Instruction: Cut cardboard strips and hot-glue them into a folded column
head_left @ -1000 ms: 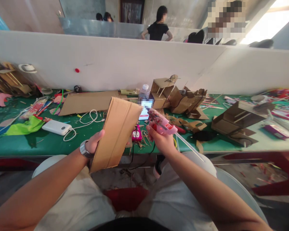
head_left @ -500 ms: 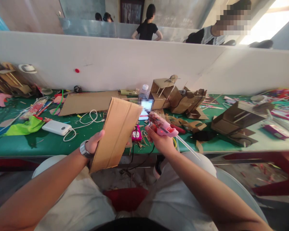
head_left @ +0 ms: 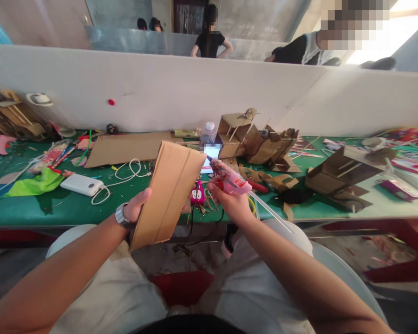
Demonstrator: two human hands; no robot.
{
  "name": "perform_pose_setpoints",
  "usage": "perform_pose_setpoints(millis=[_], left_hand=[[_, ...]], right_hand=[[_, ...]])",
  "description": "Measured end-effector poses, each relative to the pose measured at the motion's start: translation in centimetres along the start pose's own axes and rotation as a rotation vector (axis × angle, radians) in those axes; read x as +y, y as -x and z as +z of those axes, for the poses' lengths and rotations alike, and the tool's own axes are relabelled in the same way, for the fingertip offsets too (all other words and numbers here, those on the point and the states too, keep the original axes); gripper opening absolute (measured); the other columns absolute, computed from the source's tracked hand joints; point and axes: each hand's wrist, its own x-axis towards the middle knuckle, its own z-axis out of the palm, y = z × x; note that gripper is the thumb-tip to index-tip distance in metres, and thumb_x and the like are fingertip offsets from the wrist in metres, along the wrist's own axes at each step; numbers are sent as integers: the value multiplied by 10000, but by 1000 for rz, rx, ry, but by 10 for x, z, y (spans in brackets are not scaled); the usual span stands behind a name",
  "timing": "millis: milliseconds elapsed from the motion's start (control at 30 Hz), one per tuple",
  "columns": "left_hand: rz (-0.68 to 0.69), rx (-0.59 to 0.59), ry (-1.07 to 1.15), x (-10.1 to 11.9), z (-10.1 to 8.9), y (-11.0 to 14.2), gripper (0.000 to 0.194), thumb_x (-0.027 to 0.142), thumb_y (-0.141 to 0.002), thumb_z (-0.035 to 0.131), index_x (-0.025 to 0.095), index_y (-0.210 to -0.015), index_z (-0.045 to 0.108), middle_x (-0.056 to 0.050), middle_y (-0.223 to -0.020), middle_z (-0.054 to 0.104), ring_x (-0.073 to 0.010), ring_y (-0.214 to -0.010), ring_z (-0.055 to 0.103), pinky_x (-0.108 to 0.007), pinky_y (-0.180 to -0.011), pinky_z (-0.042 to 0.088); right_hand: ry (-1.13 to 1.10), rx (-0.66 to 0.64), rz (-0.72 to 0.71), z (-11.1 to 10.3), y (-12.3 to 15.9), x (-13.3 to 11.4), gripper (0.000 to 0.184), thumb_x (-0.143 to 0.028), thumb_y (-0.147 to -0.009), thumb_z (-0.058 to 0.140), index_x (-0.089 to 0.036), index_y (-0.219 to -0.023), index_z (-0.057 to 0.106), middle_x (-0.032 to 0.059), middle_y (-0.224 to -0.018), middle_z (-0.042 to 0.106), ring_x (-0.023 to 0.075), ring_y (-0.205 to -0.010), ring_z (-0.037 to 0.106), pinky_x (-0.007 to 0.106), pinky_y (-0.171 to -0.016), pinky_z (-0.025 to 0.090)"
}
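Note:
My left hand [head_left: 138, 206] grips a flat, folded-looking piece of brown cardboard [head_left: 169, 192], thumb on its left edge and fingers behind, mostly hidden; fingertips show at the right edge. The cardboard is tilted above the table's front edge. My right hand [head_left: 231, 199] is closed around a pink hot glue gun [head_left: 231, 178], with a clear glue stick [head_left: 270, 211] sticking out of its back. The gun's dark nozzle points at the cardboard's upper right corner, very close to it; I cannot tell whether they touch.
On the green tabletop [head_left: 69, 206] lie a white power bank [head_left: 82, 184] with a cable, a lit phone [head_left: 211, 155], a pink power socket [head_left: 197, 194] and scraps. Cardboard constructions [head_left: 344, 174] stand to the right, beside a bottle [head_left: 208, 134] and a cardboard sheet [head_left: 125, 147]. Several people are beyond the white partition [head_left: 195, 88].
My right hand first lowered the glue gun slightly, then brought its nozzle up and left to the cardboard's corner. My left hand and the cardboard stay still. A person behind the partition leaned right.

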Motion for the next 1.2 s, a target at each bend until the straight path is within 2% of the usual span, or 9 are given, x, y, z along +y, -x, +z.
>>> perform_pose_setpoints(millis=[167, 300, 400, 533, 633, 800, 1067, 1133, 1200], left_hand=[[4, 22, -29, 0, 4, 0, 904, 764, -809, 671, 161, -1480, 608, -180, -1425, 676, -452, -1363, 585, -508, -1042, 504], [12, 31, -28, 0, 4, 0, 888, 766, -801, 673, 188, -1473, 620, -156, -1432, 674, -441, -1357, 592, -476, -1003, 529], [13, 32, -27, -1, 2, 0, 894, 758, -810, 669, 179, -1488, 602, -163, -1449, 660, -442, -1364, 584, -486, -1027, 516], [9, -6, -15, -1, 0, 0, 905, 756, -822, 653, 158, -1498, 587, -171, -1448, 661, -445, -1376, 570, -489, -1048, 503], [15, 17, -19, -2, -1, 1, 882, 750, -826, 652, 169, -1488, 597, -155, -1470, 649, -447, -1381, 566, -496, -1068, 489], [9, 56, -9, -3, -3, 2, 920, 767, -809, 662, 159, -1494, 584, -182, -1490, 628, -459, -1383, 565, -528, -1085, 472], [22, 4, 24, -5, -8, 3, 851, 718, -880, 624, 133, -1497, 582, -167, -1450, 664, -420, -1350, 605, -486, -1058, 508], [27, -14, 29, -6, -10, 3, 841, 705, -885, 629, 131, -1497, 583, -168, -1450, 665, -414, -1352, 606, -476, -1063, 509], [27, -14, 36, -7, -12, 3, 835, 705, -872, 645, 140, -1485, 598, -171, -1451, 665, -416, -1353, 607, -482, -1070, 507]], right_hand=[[74, -31, -17, -2, 0, 0, 445, -466, -882, 754, -291, -1255, 587, -65, -593, 478, 144, -465, 444, 310, -431, 374], [128, -35, -11, -3, 0, -1, 282, -495, -888, 747, -270, -931, 582, -64, -553, 456, 139, -472, 431, 308, -449, 343], [157, -30, -5, -3, 0, -2, 375, -527, -876, 753, -260, -774, 510, -57, -545, 461, 135, -484, 427, 310, -465, 338], [203, -18, -22, -3, 1, -5, 460, -533, -904, 708, -248, -649, 453, -37, -546, 478, 135, -505, 448, 324, -500, 358], [205, -13, -31, -2, 2, -7, 495, -526, -909, 696, -245, -605, 424, -31, -538, 472, 135, -505, 448, 330, -511, 351], [114, -26, -11, -1, 2, -7, 461, -517, -885, 735, -251, -666, 428, -48, -544, 436, 130, -492, 424, 310, -470, 329], [-27, -69, -35, 1, 2, -3, 280, -461, -876, 764, -256, -890, 575, -52, -600, 490, 116, -454, 440, 287, -415, 348], [-45, -62, -40, 1, 2, -4, 265, -435, -876, 768, -265, -1002, 610, -54, -611, 496, 118, -451, 443, 283, -406, 349], [-63, -47, -48, 1, 2, -3, 340, -413, -877, 771, -284, -1148, 610, -59, -629, 501, 118, -455, 448, 277, -402, 356]])
